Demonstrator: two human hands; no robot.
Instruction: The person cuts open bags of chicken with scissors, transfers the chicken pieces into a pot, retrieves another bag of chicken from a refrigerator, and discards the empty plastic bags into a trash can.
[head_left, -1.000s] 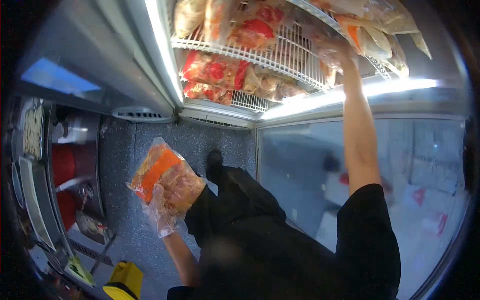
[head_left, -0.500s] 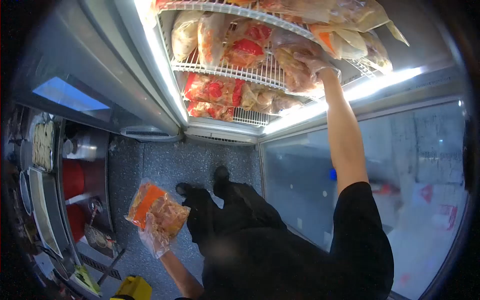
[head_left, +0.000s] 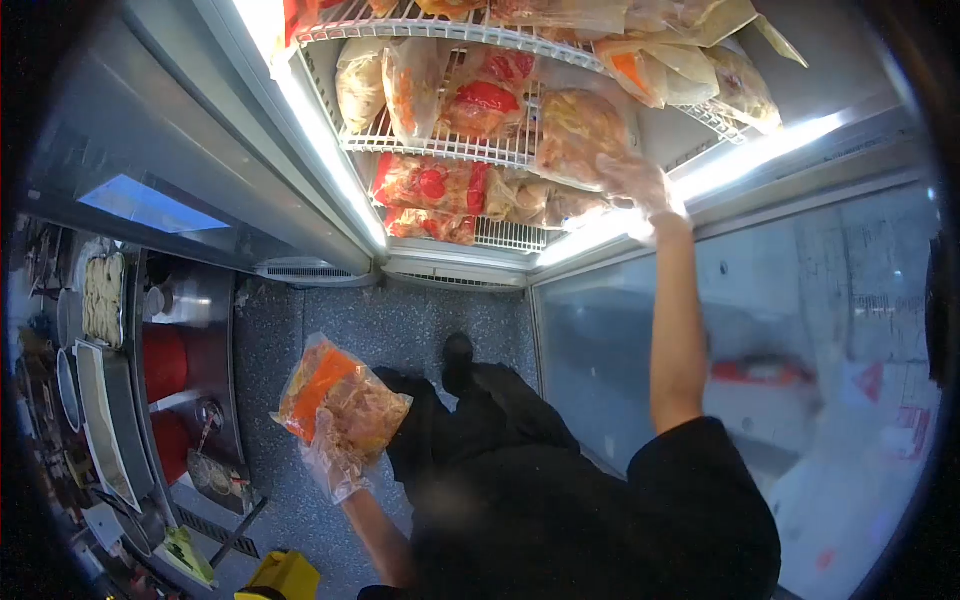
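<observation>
My left hand (head_left: 335,460), in a clear plastic glove, is closed on a clear bag of raw meat (head_left: 372,405) with an orange label. It holds the bag low, over the floor beside my legs. My right hand (head_left: 638,188), gloved the same way, grips the near edge of another clear bag of meat (head_left: 582,130) at the front of a lit fridge shelf. Its thumb and some fingertips are partly hidden. Left of that bag, a bag with red print (head_left: 485,105) and pale bags (head_left: 410,90) rest on the same white wire shelf (head_left: 460,148).
Red-printed bags (head_left: 430,185) lie on the shelf below, and more bags (head_left: 670,75) above. A glass fridge door (head_left: 620,330) stands open at right. At left, a metal rack carries trays (head_left: 105,425) and red containers (head_left: 165,360). Something yellow (head_left: 280,577) stands at the bottom.
My right hand has drawn back from the shelf toward me and now sits at the bag's near edge. My left hand and its bag have moved slightly right and closer to the camera.
</observation>
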